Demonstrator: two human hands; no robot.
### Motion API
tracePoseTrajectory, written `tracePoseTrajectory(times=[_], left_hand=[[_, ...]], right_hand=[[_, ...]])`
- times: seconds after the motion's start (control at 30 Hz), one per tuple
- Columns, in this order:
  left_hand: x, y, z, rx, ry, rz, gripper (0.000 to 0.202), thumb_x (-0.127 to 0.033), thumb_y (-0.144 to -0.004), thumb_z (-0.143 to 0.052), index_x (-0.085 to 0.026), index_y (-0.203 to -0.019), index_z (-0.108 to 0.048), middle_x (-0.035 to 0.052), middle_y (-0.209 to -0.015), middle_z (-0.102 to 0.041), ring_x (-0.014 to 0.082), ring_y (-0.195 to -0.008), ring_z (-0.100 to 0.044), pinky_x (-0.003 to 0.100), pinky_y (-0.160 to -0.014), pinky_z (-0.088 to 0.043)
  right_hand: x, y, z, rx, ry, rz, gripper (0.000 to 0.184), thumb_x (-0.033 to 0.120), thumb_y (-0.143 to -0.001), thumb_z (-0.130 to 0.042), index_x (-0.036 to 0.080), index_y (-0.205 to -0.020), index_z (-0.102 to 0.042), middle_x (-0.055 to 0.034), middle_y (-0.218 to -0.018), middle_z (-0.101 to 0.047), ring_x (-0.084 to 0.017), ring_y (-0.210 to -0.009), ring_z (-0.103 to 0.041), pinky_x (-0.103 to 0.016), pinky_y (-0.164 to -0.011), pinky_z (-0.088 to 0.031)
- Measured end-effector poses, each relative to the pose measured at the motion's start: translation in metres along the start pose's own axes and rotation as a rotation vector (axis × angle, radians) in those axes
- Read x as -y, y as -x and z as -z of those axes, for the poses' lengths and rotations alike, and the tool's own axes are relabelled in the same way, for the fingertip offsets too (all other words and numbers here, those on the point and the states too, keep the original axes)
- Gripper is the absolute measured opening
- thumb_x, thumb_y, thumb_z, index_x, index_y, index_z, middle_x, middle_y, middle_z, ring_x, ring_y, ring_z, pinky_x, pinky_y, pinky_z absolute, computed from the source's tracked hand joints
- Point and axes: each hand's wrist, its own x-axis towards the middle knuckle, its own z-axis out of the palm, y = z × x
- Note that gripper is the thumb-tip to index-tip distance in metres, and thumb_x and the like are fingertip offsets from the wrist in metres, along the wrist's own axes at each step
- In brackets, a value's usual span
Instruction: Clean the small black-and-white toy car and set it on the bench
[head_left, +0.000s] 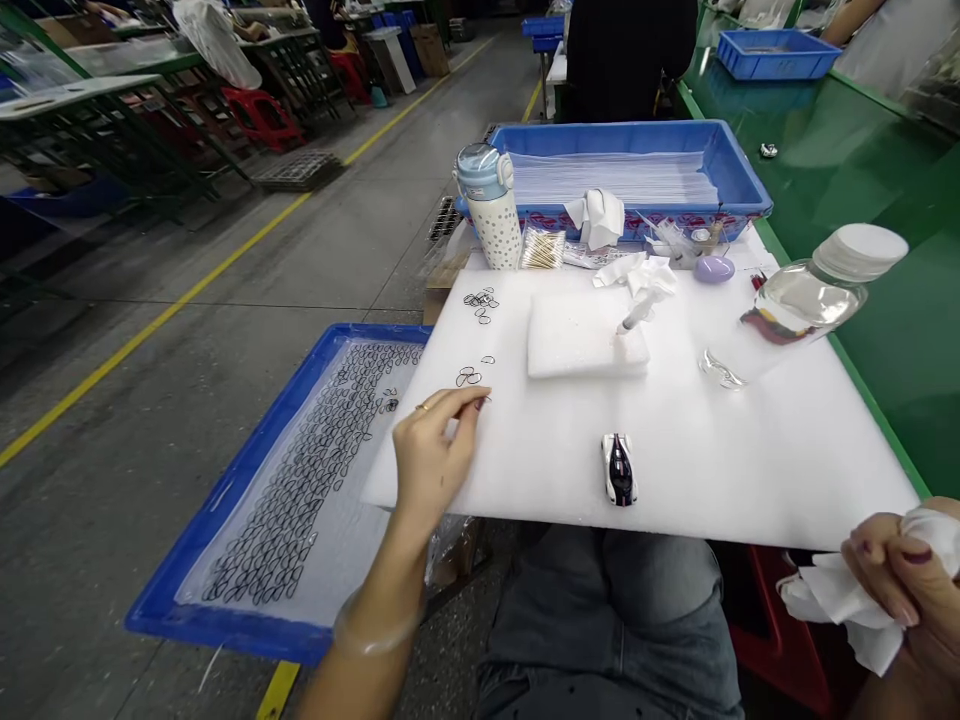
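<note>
My left hand [442,440] is at the left edge of the white foam board [712,450], thumb and forefinger pinched together. A sliver of a thin black loop [487,400] shows at the fingertips, mostly hidden. Just beyond lie a few similar black loops [469,376], with a small heap of loops [480,300] farther back. At the lower right, my right hand [900,580] is closed around a crumpled white tissue [840,600], off the board's edge. A white toy car with a black top [619,470] stands near the front edge, touched by neither hand.
A syringe [637,315] sticks in a foam block [570,335]. Around it are a clear bottle [810,300], a dotted flask [491,215], cotton swabs [543,248] and a blue crate [622,135]. A blue tray [180,570] of loops sits lower left.
</note>
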Motion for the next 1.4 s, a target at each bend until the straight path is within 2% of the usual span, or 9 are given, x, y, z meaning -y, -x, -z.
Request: tracePoseTrajectory(times=[0.2, 0.37, 0.47, 0.7, 0.83, 0.93, 1.07, 1.23, 1.4], left_hand=[[-0.058, 0.04, -0.02, 0.087, 0.516, 0.15, 0.017, -0.022, -0.091, -0.064, -0.021, -0.105, -0.073, 0.0042, -0.091, -0.074, 0.0166, -0.081, -0.071, 0.029, -0.076, -0.06], [-0.095, 0.06, -0.032, 0.242, 0.791, 0.236, 0.008, -0.02, -0.088, -0.067, -0.021, -0.09, -0.075, 0.0032, -0.08, -0.073, 0.0156, -0.074, -0.07, 0.026, -0.069, -0.059], [-0.102, 0.065, -0.036, 0.275, 0.846, 0.239, 0.01, -0.019, -0.088, -0.067, -0.022, -0.091, -0.076, 0.0032, -0.08, -0.072, 0.0151, -0.074, -0.068, 0.025, -0.067, -0.058], [-0.093, 0.069, -0.046, 0.356, 1.201, 0.231, 0.015, -0.033, -0.085, -0.075, -0.026, -0.098, -0.079, 0.0049, -0.091, -0.069, 0.0149, -0.083, -0.065, 0.025, -0.076, -0.057], [-0.091, 0.068, -0.053, 0.371, 1.411, 0.297, 0.011, -0.033, -0.083, -0.078, -0.025, -0.091, -0.081, 0.0068, -0.095, -0.073, 0.0167, -0.09, -0.069, 0.026, -0.082, -0.058], [-0.09, 0.066, -0.055, 0.434, 1.578, 0.51, 0.015, -0.037, -0.08, -0.081, -0.023, -0.086, -0.081, 0.0057, -0.081, -0.077, 0.0138, -0.074, -0.07, 0.023, -0.072, -0.059], [-0.089, 0.064, -0.055, 0.444, 1.634, 0.684, 0.022, -0.04, -0.069, -0.088, -0.021, -0.08, -0.082, 0.0052, -0.071, -0.077, 0.0121, -0.061, -0.07, 0.02, -0.062, -0.059], [-0.092, 0.064, -0.055, 0.402, 1.635, 0.733, 0.022, -0.038, -0.063, -0.092, -0.023, -0.075, -0.082, 0.0035, -0.066, -0.077, 0.0111, -0.057, -0.07, 0.017, -0.058, -0.059], [-0.094, 0.065, -0.056, 0.356, 1.616, 0.735, 0.019, -0.037, -0.064, -0.091, -0.023, -0.073, -0.081, 0.0019, -0.068, -0.078, 0.0085, -0.059, -0.07, 0.012, -0.061, -0.057]], right_hand=[[0.015, 0.038, -0.039, 0.416, -0.049, -0.178, 0.029, 0.05, -0.075, -0.075, 0.027, -0.074, -0.058, 0.0025, -0.052, -0.044, -0.013, -0.039, -0.038, -0.027, -0.037, -0.024], [0.034, 0.057, -0.082, 0.833, 0.116, -0.041, 0.024, 0.045, -0.091, -0.061, 0.022, -0.083, -0.057, 0.0048, -0.058, -0.044, -0.01, -0.05, -0.036, -0.023, -0.046, -0.028], [0.037, 0.063, -0.095, 0.846, 0.085, 0.0, 0.024, 0.043, -0.096, -0.053, 0.021, -0.087, -0.057, 0.0046, -0.062, -0.043, -0.01, -0.055, -0.034, -0.024, -0.05, -0.028], [0.032, 0.075, -0.102, 0.885, -0.39, -0.364, 0.03, 0.048, -0.093, -0.059, 0.021, -0.082, -0.053, 0.0089, -0.054, -0.035, -0.005, -0.045, -0.024, -0.02, -0.043, -0.022], [0.028, 0.075, -0.102, 0.883, -0.407, -0.387, 0.029, 0.046, -0.09, -0.065, 0.02, -0.08, -0.058, 0.0097, -0.047, -0.037, -0.004, -0.039, -0.025, -0.018, -0.038, -0.021], [0.024, 0.073, -0.097, 0.676, -0.285, -0.181, 0.021, 0.038, -0.089, -0.068, 0.019, -0.079, -0.067, 0.0062, -0.049, -0.046, -0.005, -0.04, -0.034, -0.018, -0.038, -0.025], [0.019, 0.068, -0.095, 0.458, -0.163, 0.356, 0.016, 0.02, -0.093, -0.06, 0.023, -0.088, -0.075, -0.0001, -0.064, -0.061, -0.011, -0.053, -0.053, -0.024, -0.047, -0.042], [0.023, 0.065, -0.107, 0.428, 0.017, 0.761, 0.029, 0.011, -0.089, -0.06, 0.026, -0.111, -0.072, -0.0062, -0.095, -0.064, -0.014, -0.071, -0.062, -0.028, -0.052, -0.052], [0.033, 0.069, -0.112, 0.392, 0.242, 1.007, 0.018, 0.012, -0.085, -0.062, 0.021, -0.098, -0.071, -0.0063, -0.094, -0.061, -0.011, -0.065, -0.059, -0.023, -0.048, -0.052]])
